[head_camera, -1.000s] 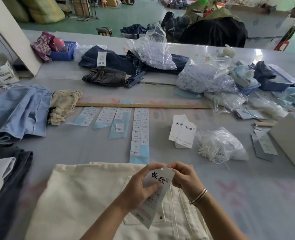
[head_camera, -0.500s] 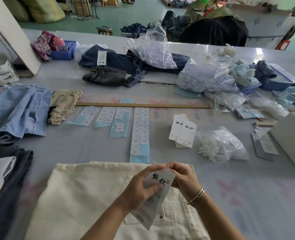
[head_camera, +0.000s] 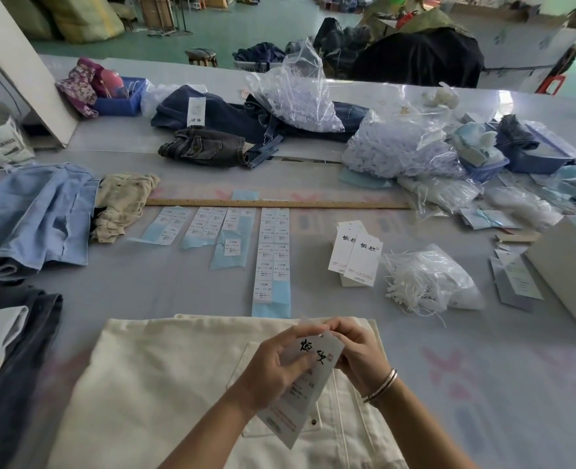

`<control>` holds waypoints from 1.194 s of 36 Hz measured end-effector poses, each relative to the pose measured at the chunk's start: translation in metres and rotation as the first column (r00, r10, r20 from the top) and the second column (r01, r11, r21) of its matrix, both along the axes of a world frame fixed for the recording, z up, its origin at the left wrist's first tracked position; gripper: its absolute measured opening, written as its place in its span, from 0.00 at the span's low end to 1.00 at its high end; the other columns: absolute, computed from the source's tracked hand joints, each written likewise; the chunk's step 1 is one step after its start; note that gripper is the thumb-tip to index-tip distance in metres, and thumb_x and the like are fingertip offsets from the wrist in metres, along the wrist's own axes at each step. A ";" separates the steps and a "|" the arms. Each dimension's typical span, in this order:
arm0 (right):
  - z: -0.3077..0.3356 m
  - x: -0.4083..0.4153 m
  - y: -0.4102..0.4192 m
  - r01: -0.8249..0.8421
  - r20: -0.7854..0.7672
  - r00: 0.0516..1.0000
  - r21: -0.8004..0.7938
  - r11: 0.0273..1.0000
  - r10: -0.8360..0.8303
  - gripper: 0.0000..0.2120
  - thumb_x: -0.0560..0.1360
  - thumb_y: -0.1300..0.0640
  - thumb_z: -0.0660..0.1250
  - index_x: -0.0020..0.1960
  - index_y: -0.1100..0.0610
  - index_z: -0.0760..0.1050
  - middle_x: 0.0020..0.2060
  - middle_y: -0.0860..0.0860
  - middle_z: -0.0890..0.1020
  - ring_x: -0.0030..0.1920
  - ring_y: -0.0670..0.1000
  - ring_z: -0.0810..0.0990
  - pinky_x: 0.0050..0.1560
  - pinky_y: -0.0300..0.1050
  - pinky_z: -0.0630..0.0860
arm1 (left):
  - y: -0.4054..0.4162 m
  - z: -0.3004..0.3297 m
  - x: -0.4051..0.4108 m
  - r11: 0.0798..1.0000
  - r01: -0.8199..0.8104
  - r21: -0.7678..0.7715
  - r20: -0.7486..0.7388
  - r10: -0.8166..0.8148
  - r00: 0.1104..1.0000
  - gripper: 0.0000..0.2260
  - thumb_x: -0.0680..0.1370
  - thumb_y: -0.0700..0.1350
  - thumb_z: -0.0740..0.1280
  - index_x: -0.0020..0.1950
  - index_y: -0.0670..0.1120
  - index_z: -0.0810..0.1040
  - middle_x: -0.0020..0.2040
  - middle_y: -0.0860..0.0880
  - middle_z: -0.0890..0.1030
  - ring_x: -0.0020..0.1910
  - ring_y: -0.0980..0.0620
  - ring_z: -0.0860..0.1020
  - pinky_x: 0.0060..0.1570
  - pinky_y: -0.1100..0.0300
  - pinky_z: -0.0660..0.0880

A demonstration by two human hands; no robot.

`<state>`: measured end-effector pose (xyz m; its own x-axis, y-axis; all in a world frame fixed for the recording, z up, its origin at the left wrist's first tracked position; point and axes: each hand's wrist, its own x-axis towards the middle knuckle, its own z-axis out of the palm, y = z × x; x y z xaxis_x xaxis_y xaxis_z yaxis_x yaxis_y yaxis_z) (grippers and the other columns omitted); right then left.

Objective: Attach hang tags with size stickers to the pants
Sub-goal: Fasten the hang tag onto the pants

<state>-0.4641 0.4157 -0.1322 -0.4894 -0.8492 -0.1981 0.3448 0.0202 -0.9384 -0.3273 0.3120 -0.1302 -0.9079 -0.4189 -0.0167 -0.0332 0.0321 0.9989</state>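
Note:
Cream white pants (head_camera: 164,377) lie flat at the table's near edge. Above them I hold a white hang tag (head_camera: 308,384) with black brush characters, tilted. My left hand (head_camera: 276,363) grips the tag's left side, thumb across its face. My right hand (head_camera: 357,350) pinches the tag's top end; what lies between those fingertips is hidden. Strips of size stickers (head_camera: 272,255) on blue backing lie in rows mid-table. A small stack of hang tags (head_camera: 354,255) sits to their right, beside a bag of white plastic fasteners (head_camera: 428,282).
A wooden ruler (head_camera: 276,203) runs across the table beyond the stickers. Light blue pants (head_camera: 32,214) and a beige garment (head_camera: 120,204) lie at left, dark pants (head_camera: 5,367) at near left. Dark jeans (head_camera: 212,147), plastic bags (head_camera: 296,89) and a white box (head_camera: 570,269) crowd the back and right.
Both hands with the tag have drifted slightly lower and right over the cream pants, and the tag has tilted a little more. Nothing else has moved.

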 end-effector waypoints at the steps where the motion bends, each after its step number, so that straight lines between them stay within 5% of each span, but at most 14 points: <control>1: -0.001 0.001 0.000 0.004 0.003 1.000 0.010 1.000 -0.004 0.06 0.68 0.56 0.67 0.34 0.57 0.79 0.26 0.52 0.74 0.25 0.46 0.67 0.25 0.35 0.64 | 0.001 0.000 -0.001 0.999 -0.039 -0.029 -0.012 0.038 0.999 0.11 0.76 0.51 0.66 0.56 0.63 0.78 0.52 0.57 0.82 0.49 0.55 0.81 0.45 0.66 0.76; 5: -0.007 0.005 0.001 0.016 0.010 1.000 0.072 0.997 -0.017 0.06 0.68 0.58 0.68 0.33 0.57 0.80 0.24 0.51 0.73 0.23 0.45 0.64 0.25 0.35 0.61 | 0.004 -0.008 -0.007 0.955 -0.250 -0.157 -0.118 0.233 0.965 0.05 0.75 0.51 0.69 0.47 0.55 0.83 0.50 0.57 0.82 0.51 0.56 0.80 0.48 0.67 0.76; 10: -0.019 0.015 0.009 0.047 0.052 0.997 0.140 0.989 -0.054 0.10 0.76 0.68 0.62 0.36 0.65 0.75 0.25 0.53 0.66 0.23 0.46 0.61 0.26 0.38 0.56 | 0.006 -0.025 -0.007 0.851 -0.318 -0.419 -0.114 0.299 0.948 0.03 0.74 0.48 0.71 0.45 0.52 0.84 0.53 0.60 0.78 0.55 0.60 0.77 0.55 0.70 0.71; 15: -0.028 0.026 0.020 0.096 0.237 0.961 0.207 0.974 -0.145 0.17 0.77 0.70 0.59 0.30 0.60 0.69 0.22 0.52 0.63 0.22 0.46 0.61 0.24 0.37 0.56 | 0.015 -0.037 -0.009 0.696 -0.411 -0.588 -0.164 0.395 0.904 0.05 0.72 0.52 0.71 0.43 0.53 0.84 0.45 0.62 0.74 0.48 0.63 0.72 0.52 0.67 0.68; 18: -0.035 0.033 0.022 0.158 0.324 0.917 0.239 0.958 -0.232 0.13 0.77 0.67 0.60 0.34 0.62 0.68 0.22 0.52 0.64 0.21 0.47 0.62 0.22 0.36 0.58 | 0.020 -0.043 -0.009 0.696 -0.363 -0.619 -0.163 0.339 0.927 0.07 0.74 0.52 0.67 0.43 0.51 0.83 0.42 0.61 0.77 0.44 0.63 0.74 0.47 0.66 0.71; 22: -0.041 0.036 0.024 0.207 0.356 0.888 0.260 0.943 -0.293 0.13 0.77 0.65 0.62 0.34 0.63 0.72 0.22 0.53 0.64 0.20 0.47 0.62 0.21 0.36 0.58 | 0.028 -0.050 -0.012 0.799 -0.366 -0.478 -0.082 0.374 0.924 0.02 0.73 0.45 0.73 0.44 0.50 0.81 0.41 0.58 0.80 0.41 0.60 0.78 0.43 0.70 0.73; 27: -0.043 0.031 0.027 0.180 0.350 0.895 0.286 0.941 -0.277 0.08 0.72 0.64 0.66 0.34 0.62 0.75 0.22 0.52 0.67 0.21 0.47 0.64 0.22 0.36 0.61 | 0.034 -0.054 -0.017 0.827 -0.351 -0.440 0.002 0.392 0.920 0.09 0.72 0.41 0.74 0.36 0.52 0.76 0.34 0.56 0.78 0.36 0.57 0.77 0.36 0.72 0.70; 32: -0.049 0.007 0.038 0.258 0.126 0.936 0.392 0.883 -0.329 0.03 0.77 0.64 0.64 0.48 0.63 0.77 0.24 0.52 0.73 0.22 0.48 0.70 0.24 0.38 0.67 | 0.021 -0.052 -0.024 0.832 -0.206 -0.516 0.189 0.345 0.919 0.07 0.76 0.49 0.69 0.39 0.50 0.77 0.34 0.55 0.79 0.35 0.58 0.77 0.37 0.62 0.75; 37: -0.051 -0.015 0.045 0.488 -0.244 0.873 0.392 0.780 -0.423 0.07 0.77 0.65 0.63 0.43 0.58 0.77 0.29 0.53 0.76 0.28 0.49 0.75 0.30 0.39 0.74 | -0.002 -0.045 -0.040 0.696 0.203 -0.688 0.473 0.218 0.854 0.10 0.80 0.55 0.60 0.44 0.51 0.74 0.41 0.56 0.80 0.38 0.55 0.77 0.37 0.62 0.70; 40: -0.050 -0.012 0.043 0.451 -0.466 0.844 0.352 0.820 -0.264 0.09 0.76 0.63 0.66 0.43 0.50 0.77 0.31 0.50 0.77 0.31 0.49 0.75 0.36 0.44 0.74 | -0.004 -0.039 -0.056 0.634 0.296 -0.715 0.498 0.164 0.851 0.10 0.80 0.55 0.59 0.45 0.52 0.73 0.42 0.54 0.80 0.40 0.54 0.76 0.37 0.61 0.68; 43: -0.051 -0.009 0.037 0.276 -0.595 0.804 0.391 0.878 0.012 0.09 0.75 0.60 0.68 0.46 0.45 0.75 0.27 0.46 0.74 0.29 0.44 0.71 0.34 0.36 0.70 | 0.000 -0.034 -0.073 0.794 0.225 -0.564 0.456 0.073 0.887 0.09 0.79 0.54 0.62 0.43 0.51 0.74 0.40 0.54 0.79 0.39 0.54 0.76 0.38 0.61 0.73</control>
